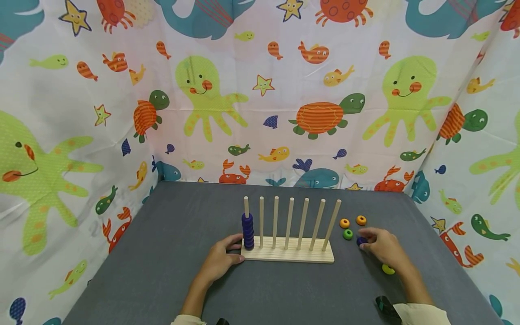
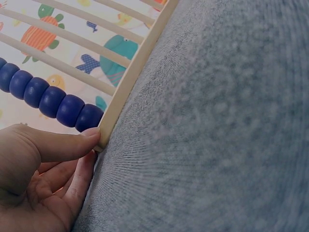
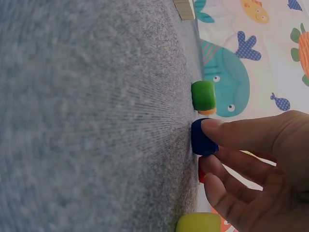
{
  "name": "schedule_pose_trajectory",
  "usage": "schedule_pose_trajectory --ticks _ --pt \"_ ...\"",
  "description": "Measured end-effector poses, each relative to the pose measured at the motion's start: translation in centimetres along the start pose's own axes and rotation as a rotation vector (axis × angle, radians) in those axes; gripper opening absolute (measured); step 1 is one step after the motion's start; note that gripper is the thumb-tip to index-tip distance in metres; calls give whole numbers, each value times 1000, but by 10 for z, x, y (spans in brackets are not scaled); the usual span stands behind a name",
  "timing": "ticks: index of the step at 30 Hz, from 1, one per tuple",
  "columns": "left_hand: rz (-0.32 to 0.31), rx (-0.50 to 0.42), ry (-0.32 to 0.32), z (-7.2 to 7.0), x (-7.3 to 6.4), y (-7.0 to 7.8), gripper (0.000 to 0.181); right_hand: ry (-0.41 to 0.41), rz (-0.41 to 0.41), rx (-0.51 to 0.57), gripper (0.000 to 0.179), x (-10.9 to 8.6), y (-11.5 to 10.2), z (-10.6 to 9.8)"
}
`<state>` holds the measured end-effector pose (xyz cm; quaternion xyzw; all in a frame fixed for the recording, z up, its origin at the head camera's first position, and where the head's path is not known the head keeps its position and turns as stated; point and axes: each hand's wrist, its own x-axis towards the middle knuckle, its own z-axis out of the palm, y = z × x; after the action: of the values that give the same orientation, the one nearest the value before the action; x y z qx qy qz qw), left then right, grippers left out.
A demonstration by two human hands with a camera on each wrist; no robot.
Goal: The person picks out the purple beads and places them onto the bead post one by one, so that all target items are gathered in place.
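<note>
A wooden peg rack (image 1: 292, 255) stands on the table with a row of upright pegs. Its leftmost peg carries a stack of dark blue beads (image 1: 248, 231); the other pegs are bare. My left hand (image 1: 223, 258) grips the left end of the base, its thumb (image 2: 72, 146) on the near edge. To the right of the rack, my right hand (image 1: 383, 246) pinches a blue bead (image 3: 203, 137) between thumb and fingers, low at the tabletop. A green bead (image 1: 347, 234) lies just beyond that one. Part of a red thing (image 3: 201, 170) shows behind my right fingers.
Two orange beads (image 1: 344, 223) lie beyond the green one. A yellow bead (image 1: 388, 269) sits under my right wrist, partly covered. A dark device (image 1: 387, 308) is at the right cuff. Patterned cloth (image 1: 260, 104) hangs around the grey table (image 1: 170, 216).
</note>
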<state>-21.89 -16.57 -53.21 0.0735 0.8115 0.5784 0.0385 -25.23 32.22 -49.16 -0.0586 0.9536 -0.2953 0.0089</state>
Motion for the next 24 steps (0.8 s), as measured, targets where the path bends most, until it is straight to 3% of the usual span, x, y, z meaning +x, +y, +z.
schedule_pose_trajectory --ticks 9,15,24 --pt "-5 -1 -3 1 0 0 65 -12 3 -11 34 -2 2 -1" --pt "-2 2 -1 1 0 1 65 21 -8 -5 31 -3 1 -3" --pt "4 13 2 1 1 0 65 92 2 9 41 -7 -21 -14"
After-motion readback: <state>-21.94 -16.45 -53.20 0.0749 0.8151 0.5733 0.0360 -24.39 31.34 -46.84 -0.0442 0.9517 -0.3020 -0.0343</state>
